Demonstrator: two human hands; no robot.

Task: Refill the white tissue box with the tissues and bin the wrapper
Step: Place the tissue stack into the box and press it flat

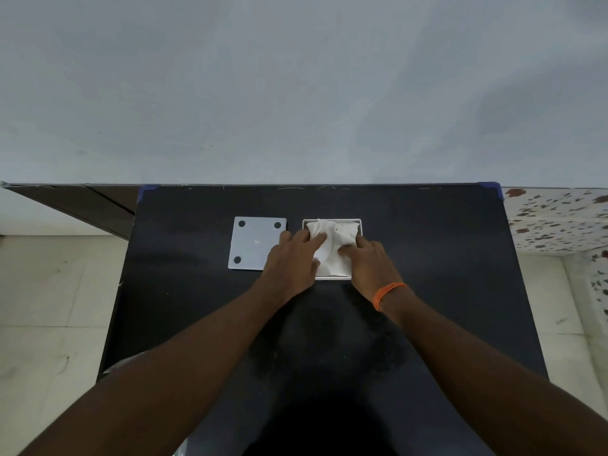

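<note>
The white tissue box [359,224] lies open on the black table, right of centre. A bunched stack of white tissues [332,245] fills it and bulges above the rim. My left hand [291,258] presses on the tissues from the left, fingers curled over them. My right hand [370,258], with an orange thread band on the wrist, pushes down on them from the right. The box's flat white base panel [253,246], with dark round pads at its corners, lies just left of the box. No wrapper shows.
The black table [444,274] stands against a pale grey wall. Light floor tiles lie to the left, speckled tiles to the right. A dark brown board [82,205] leans at the far left. A grey object [121,363] peeks out at the table's left edge.
</note>
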